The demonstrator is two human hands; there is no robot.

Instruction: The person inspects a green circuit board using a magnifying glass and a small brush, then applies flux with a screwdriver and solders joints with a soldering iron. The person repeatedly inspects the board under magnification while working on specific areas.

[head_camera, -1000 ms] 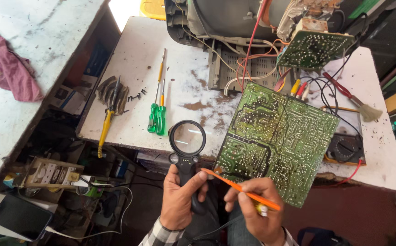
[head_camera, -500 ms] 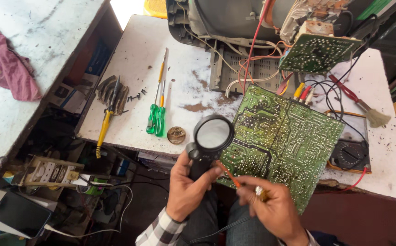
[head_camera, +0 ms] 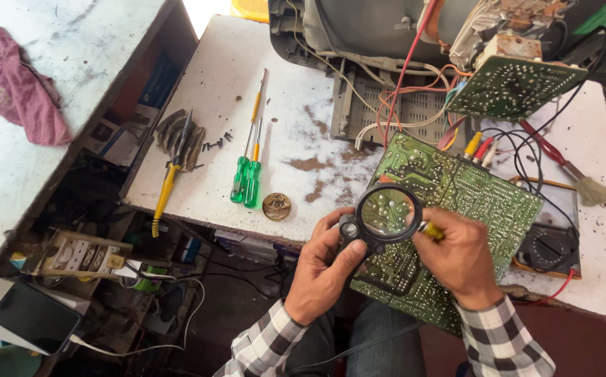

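I see my left hand (head_camera: 324,269) clamped on the handle of the magnifying glass (head_camera: 387,211), held over the green circuit board (head_camera: 477,202) (lying at the table's (head_camera: 219,146) near edge). My right hand (head_camera: 460,255) grips a yellow-handled tool (head_camera: 431,231), fingers curled tight.

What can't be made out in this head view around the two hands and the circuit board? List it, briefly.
- Tool tip: the right hand covers all but a yellow bit of handle.
- Circuit board: its near part lies under both hands and the magnifying glass.
- Solder joints seen through the lens: too small to read.
- Left hand: its fingers hide the magnifier's handle.
- Multimeter: partly under the board, dial markings too small.
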